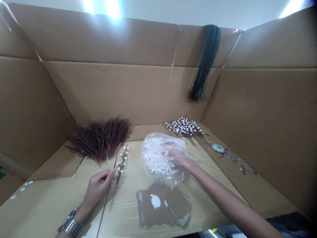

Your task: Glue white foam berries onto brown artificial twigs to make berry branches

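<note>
My left hand [100,185] is closed in a pinch, its fingertips at the side of a thin brown twig [118,178] dotted with white berries. Exactly where the fingers meet the twig is hard to see. My right hand [174,153] reaches inside a clear plastic bag [182,178] full of loose white foam berries [158,167]. Plastic and glare blur its fingers, so their grip is unclear. In front of the bag lies a flat brown piece of cardboard [153,216] bearing a white blob of glue [155,201].
Bare dark red twigs [104,137] are heaped at the back left. Finished white-berry twigs [184,127] lie at the back right. A green thread bundle [206,62] hangs over the cardboard wall [111,89]. Eyeglasses [244,165] and a pale round object [218,148] rest at right.
</note>
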`<state>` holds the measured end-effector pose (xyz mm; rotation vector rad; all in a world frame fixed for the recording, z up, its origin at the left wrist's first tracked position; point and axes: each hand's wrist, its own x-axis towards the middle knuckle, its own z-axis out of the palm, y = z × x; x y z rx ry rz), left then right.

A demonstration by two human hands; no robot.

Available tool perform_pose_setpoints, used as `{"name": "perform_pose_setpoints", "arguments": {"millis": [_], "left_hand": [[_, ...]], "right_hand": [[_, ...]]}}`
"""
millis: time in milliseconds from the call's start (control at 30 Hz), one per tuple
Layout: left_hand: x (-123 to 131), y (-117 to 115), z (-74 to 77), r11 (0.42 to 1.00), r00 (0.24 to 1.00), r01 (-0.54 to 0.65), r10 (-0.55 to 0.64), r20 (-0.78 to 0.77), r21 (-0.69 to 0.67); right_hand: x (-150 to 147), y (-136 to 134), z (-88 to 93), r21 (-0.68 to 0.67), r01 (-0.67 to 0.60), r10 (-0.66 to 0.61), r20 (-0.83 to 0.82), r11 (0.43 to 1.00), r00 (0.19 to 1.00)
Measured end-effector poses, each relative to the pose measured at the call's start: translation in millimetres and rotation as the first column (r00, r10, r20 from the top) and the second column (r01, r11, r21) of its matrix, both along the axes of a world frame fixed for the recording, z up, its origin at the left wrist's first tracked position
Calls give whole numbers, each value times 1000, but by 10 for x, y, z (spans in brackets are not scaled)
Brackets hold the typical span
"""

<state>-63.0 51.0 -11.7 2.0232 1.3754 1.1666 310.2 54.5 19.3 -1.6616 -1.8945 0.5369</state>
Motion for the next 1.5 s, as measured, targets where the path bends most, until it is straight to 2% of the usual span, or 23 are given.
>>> {"name": "perform_pose_setpoints", "arguments": {"millis": [100,200,333,467,600,733,833,967,1100,1233,1367,1500], "left_hand": [[4,0,7,1000,1000,5,-5,-11,2],[6,-5,8,1000,1000,8,-8,-23,-2],[7,2,-3,1000,999,-4,4,-32,2],[4,3,-23,1000,999,5,-4,-40,20],[39,-38,-26,997,996,60,-58,-63,40],[144,-97,4,985,979,170,-166,-121,28],[206,-110,17,978,963,207,-204,-175,2],[188,-90,14,996,967,93,-89,-239,6],[63,-39,62,999,956,-51,53,-288,15],[-86,185,188,986,934,-162,144,-327,-30],[-124,622,302,958,896,-258,190,-401,-122],[-98,1014,374,914,880,-289,136,-455,-285]], "right_hand": [[-39,-112,-30,-107,-22,28,61,994,998],[-105,-387,11,-175,-55,72,93,983,993],[-160,-793,173,-192,-156,182,123,969,976],[-68,-917,215,-156,-182,206,155,971,966],[124,-727,-12,-155,-154,185,211,976,960],[283,-401,-297,-137,-145,173,224,980,959],[375,-132,-410,-116,-106,132,246,988,960],[465,171,-447,-74,-52,71,277,996,958],[476,255,-478,-9,-44,45,290,999,956],[463,188,-556,69,-75,51,300,995,953],[495,213,-649,158,-102,49,309,982,950],[534,311,-740,256,-121,33,323,959,946]]}}
